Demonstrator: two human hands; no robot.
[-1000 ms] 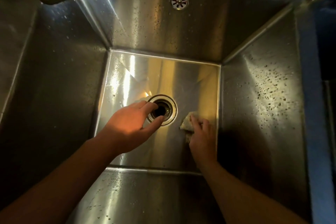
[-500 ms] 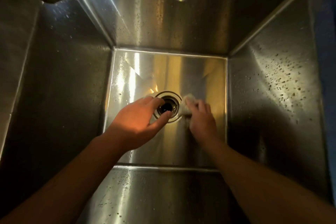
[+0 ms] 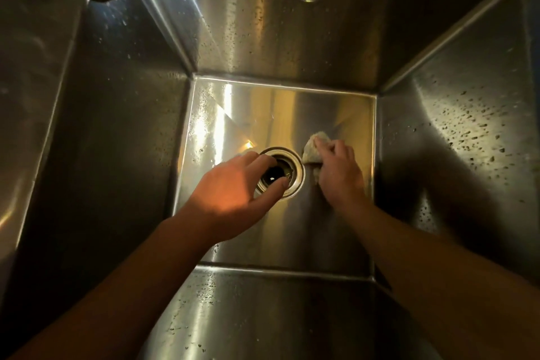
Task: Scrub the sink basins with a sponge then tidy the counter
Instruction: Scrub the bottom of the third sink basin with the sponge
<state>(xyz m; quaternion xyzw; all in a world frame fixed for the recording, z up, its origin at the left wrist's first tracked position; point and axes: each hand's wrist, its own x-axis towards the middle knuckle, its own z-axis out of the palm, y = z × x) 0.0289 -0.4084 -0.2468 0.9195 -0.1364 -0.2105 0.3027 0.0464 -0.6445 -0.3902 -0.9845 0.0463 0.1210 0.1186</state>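
The sponge (image 3: 313, 148) is gripped under the curled fingers of the right hand (image 3: 339, 174) and pressed on the basin (image 3: 336, 114) floor, just right of the drain (image 3: 296, 175). The left hand (image 3: 233, 197) is spread loosely over the drain, with nothing grasped. Contact with the rim cannot be told.

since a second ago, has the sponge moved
Yes. The sponge slid toward the back wall, from near-right of the drain to its far-right.
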